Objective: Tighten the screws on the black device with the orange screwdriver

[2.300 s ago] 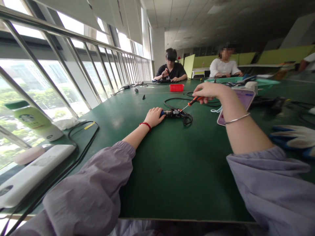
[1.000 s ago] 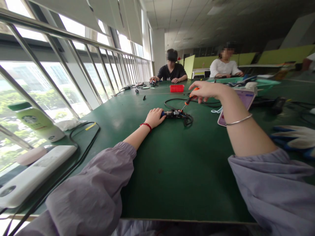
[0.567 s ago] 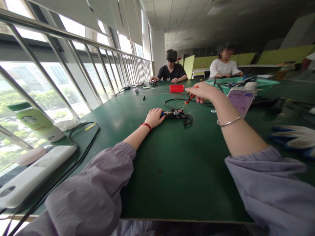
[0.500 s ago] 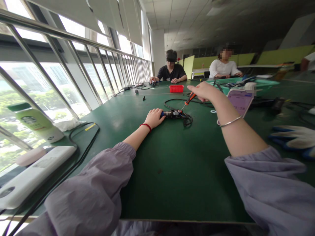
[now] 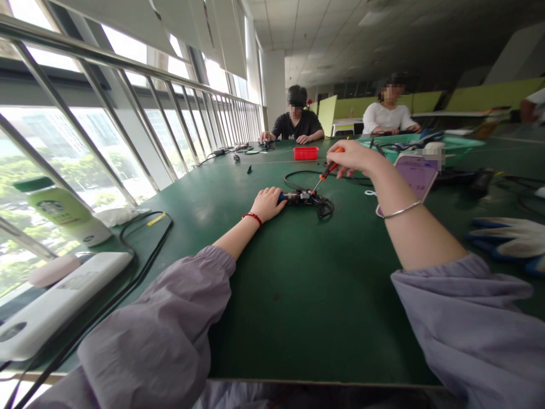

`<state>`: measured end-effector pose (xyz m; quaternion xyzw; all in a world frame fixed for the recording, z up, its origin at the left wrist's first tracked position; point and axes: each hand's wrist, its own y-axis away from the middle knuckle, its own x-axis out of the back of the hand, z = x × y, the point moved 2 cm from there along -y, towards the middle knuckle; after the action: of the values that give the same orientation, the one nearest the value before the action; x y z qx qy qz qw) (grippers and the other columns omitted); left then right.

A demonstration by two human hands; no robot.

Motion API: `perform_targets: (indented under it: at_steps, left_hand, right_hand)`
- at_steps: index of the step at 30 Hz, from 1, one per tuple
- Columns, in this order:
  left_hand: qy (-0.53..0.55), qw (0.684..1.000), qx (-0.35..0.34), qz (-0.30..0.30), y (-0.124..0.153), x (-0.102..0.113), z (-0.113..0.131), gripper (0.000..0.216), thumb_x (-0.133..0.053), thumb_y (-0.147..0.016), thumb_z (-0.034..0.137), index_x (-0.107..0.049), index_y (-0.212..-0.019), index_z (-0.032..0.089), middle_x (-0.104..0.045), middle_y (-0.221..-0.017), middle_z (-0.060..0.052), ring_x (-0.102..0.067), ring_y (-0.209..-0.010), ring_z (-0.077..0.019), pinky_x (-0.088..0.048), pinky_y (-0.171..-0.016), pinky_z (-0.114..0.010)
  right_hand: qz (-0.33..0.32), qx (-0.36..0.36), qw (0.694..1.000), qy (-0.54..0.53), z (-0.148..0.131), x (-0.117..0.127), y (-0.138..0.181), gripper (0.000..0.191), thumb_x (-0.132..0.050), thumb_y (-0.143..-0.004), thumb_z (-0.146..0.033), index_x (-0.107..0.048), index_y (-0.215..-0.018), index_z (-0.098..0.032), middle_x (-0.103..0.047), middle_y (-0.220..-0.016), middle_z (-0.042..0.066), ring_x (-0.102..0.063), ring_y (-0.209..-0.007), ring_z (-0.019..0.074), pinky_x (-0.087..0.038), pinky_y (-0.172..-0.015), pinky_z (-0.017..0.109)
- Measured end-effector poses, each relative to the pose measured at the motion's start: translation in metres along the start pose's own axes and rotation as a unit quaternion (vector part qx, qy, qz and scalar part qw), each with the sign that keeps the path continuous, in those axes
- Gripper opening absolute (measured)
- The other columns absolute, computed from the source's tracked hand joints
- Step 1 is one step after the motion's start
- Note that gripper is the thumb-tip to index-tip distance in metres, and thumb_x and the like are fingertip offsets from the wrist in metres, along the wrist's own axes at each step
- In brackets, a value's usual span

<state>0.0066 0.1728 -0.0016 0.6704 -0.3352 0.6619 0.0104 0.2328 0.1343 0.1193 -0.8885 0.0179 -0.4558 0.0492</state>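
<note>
My left hand (image 5: 267,203) lies on the green table (image 5: 298,284), fingers curled round the near end of a small black device (image 5: 301,197) with a black cable (image 5: 324,208) coiled at its far side. My right hand (image 5: 354,157) hovers above and to the right, pinching an orange-handled screwdriver (image 5: 327,171). The thin shaft slants down to the left and its tip touches the top of the device. A red cord circles my left wrist, a silver bangle (image 5: 398,212) my right forearm.
A phone (image 5: 415,177) with a purple screen lies just right of my right arm. A red tray (image 5: 305,152) sits farther back, a white power strip (image 5: 55,304) and cable at near left, gloves (image 5: 508,236) at right. Two people sit at the far end.
My right hand has shifted a little back and forth above the device, the screwdriver tip staying on it. The left hand and the device have not moved.
</note>
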Motion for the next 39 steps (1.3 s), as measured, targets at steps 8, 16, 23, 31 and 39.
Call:
perform_targets:
  at_steps: [8, 16, 23, 31, 39]
  left_hand:
    - [-0.001, 1.0, -0.002, 0.0, -0.001, 0.0, 0.0, 0.037, -0.039, -0.09, 0.041, -0.051, -0.115, 0.016, -0.059, -0.111, -0.011, -0.053, -0.102, -0.0258, -0.039, -0.088, -0.037]
    - [0.005, 0.999, -0.049, -0.003, -0.002, -0.002, 0.001, 0.051, -0.036, -0.093, 0.04, -0.033, -0.138, 0.016, -0.047, -0.135, -0.012, -0.044, -0.123, -0.0238, -0.029, -0.104, -0.037]
    - [0.002, 0.997, -0.048, -0.058, -0.002, 0.006, 0.01, 0.036, -0.035, -0.093, 0.035, -0.048, -0.121, 0.015, -0.058, -0.119, -0.012, -0.053, -0.11, -0.0241, -0.038, -0.096, -0.035]
    - [0.026, 0.99, -0.027, -0.134, -0.01, 0.025, 0.005, 0.038, -0.047, -0.086, 0.046, -0.05, -0.112, 0.018, -0.065, -0.104, -0.01, -0.062, -0.091, -0.0241, -0.047, -0.074, -0.032]
    - [0.094, 0.943, 0.072, -0.31, -0.006, 0.048, -0.047, 0.056, -0.056, -0.069, 0.056, -0.062, -0.109, 0.017, -0.065, -0.108, -0.009, -0.06, -0.092, -0.0236, -0.047, -0.078, -0.03]
  right_hand:
    - [0.046, 0.007, 0.997, 0.054, 0.004, 0.002, -0.004, 0.031, -0.05, -0.082, -0.035, -0.062, -0.103, -0.016, -0.066, -0.071, 0.008, -0.059, -0.059, 0.0178, -0.044, -0.055, 0.028]
    - [-0.114, 0.071, 0.991, -0.017, -0.001, -0.012, 0.005, 0.041, -0.044, -0.087, -0.051, -0.063, -0.103, -0.019, -0.062, -0.063, 0.004, -0.054, -0.052, 0.0128, -0.046, -0.058, 0.026]
    - [-0.198, 0.125, 0.942, 0.239, -0.058, -0.039, 0.046, 0.031, -0.055, -0.08, -0.044, -0.066, -0.085, -0.015, -0.069, -0.074, 0.009, -0.063, -0.062, 0.0179, -0.048, -0.058, 0.028]
    - [-0.227, 0.377, 0.791, 0.425, -0.119, -0.152, 0.175, 0.011, -0.056, -0.071, -0.018, -0.066, -0.07, -0.014, -0.067, -0.068, 0.011, -0.063, -0.054, 0.0232, -0.042, -0.051, 0.037]
    - [-0.17, 0.5, 0.793, 0.304, -0.113, -0.164, 0.2, 0.008, -0.059, -0.071, -0.015, -0.061, -0.064, -0.016, -0.067, -0.066, 0.007, -0.06, -0.052, 0.0221, -0.039, -0.055, 0.039]
